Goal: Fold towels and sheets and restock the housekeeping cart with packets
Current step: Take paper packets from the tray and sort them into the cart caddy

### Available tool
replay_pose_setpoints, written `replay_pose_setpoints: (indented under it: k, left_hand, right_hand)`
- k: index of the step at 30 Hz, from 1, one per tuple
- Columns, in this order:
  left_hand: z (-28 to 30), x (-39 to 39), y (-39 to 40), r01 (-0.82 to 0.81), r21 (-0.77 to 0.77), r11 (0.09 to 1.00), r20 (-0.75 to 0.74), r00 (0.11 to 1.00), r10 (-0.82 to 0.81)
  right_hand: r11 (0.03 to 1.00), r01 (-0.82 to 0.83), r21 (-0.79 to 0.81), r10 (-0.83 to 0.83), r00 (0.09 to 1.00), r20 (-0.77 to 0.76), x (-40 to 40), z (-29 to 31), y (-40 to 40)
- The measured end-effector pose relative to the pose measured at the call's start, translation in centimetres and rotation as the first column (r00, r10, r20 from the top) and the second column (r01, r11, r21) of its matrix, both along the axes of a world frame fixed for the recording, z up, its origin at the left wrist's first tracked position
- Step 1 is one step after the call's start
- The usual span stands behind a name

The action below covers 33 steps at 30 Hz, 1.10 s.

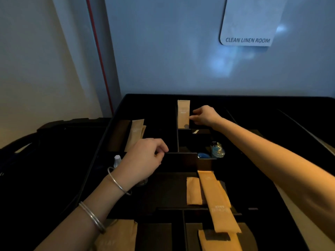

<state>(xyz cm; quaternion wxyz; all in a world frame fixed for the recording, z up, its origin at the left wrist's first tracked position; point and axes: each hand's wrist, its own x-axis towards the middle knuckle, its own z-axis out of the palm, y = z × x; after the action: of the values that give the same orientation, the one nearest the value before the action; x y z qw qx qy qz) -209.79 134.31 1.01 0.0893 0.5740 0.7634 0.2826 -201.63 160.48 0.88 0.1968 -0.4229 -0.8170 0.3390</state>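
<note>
Nearest the camera, at the near edge of the black divided tray (126,100) on top of the housekeeping cart, lie flat tan paper packets: one at the near left (119,236) under the left forearm, and one at the near right (220,240) with a dark label. A long tan packet (216,201) lies slantwise over the dividers just beyond it, across a shorter tan packet (194,191) in the compartment to its left. The left hand (145,160), with two silver metal bangles (118,183) on its wrist and forearm, has its fingers curled and its fingertips touch the top edge of a dark divider in the middle of the tray; it is hard to tell whether it pinches the divider. A small white-capped bottle (117,160) stands just left of that wrist. Farther left, a few tan packets (135,134) lean in a left compartment. The right hand (204,115) reaches to the far middle compartment and pinches the right edge of an upright tan packet (183,114) standing against the divider. Between the hands, small blue items in clear wrapping (216,151) sit in a dim compartment. On the pale wall behind, a white sign (248,24) reads "CLEAN LINEN ROOM", and a red line (98,51) runs down the wall at the left.
</note>
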Motion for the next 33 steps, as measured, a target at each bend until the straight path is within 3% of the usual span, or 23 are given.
replay_pose_setpoints:
  k: [4,9,11,13,15,23,25,27,30,33]
  left_hand:
    - [-0.1,0.3,-0.3,0.038,-0.015,0.999,0.027,0.999,-0.038]
    - [-0.3,1.7,-0.6,0.185,-0.079,0.980,0.018,0.983,-0.184]
    - [-0.3,2.4,-0.9,0.238,-0.094,0.967,-0.001,0.971,-0.239]
    - [-0.4,2.9,-1.0,0.261,-0.108,0.959,-0.012,0.964,-0.264]
    - [-0.6,3.0,-1.0,0.262,-0.125,0.957,-0.034,0.963,-0.268]
    - [-1.4,3.2,-1.0,0.272,-0.138,0.952,-0.055,0.958,-0.282]
    - [-1.6,3.1,-1.0,0.277,-0.132,0.952,-0.071,0.955,-0.288]
    - [-1.6,3.0,-1.0,0.272,-0.097,0.957,-0.093,0.955,-0.281]
    - [-1.6,3.0,-0.8,0.247,0.048,0.968,-0.103,0.965,-0.241]
    - [-1.2,3.5,-0.7,0.203,0.250,0.947,0.016,0.977,-0.213]
  right_hand:
    - [0.983,-0.141,0.121,0.143,0.990,-0.010,4.4,2.4,-3.1]
    - [0.855,-0.499,-0.142,0.506,0.862,0.016,11.4,2.8,-9.5]
    - [0.793,-0.596,-0.125,0.609,0.772,0.181,13.4,1.8,-11.3]
    - [0.686,-0.726,0.053,0.617,0.619,0.486,14.3,0.5,-12.0]
    - [0.558,-0.817,0.146,0.542,0.492,0.682,14.6,-0.5,-12.3]
    - [0.420,-0.898,0.131,0.500,0.350,0.792,13.1,-1.1,-13.8]
    - [0.421,-0.896,0.140,0.475,0.349,0.808,12.8,-0.8,-13.9]
    - [0.459,-0.869,0.184,0.448,0.406,0.797,12.7,-0.4,-13.8]
    - [0.546,-0.764,0.344,0.400,0.598,0.695,12.5,0.2,-13.6]
    - [0.625,-0.626,0.467,0.430,0.775,0.463,12.3,0.6,-13.6]
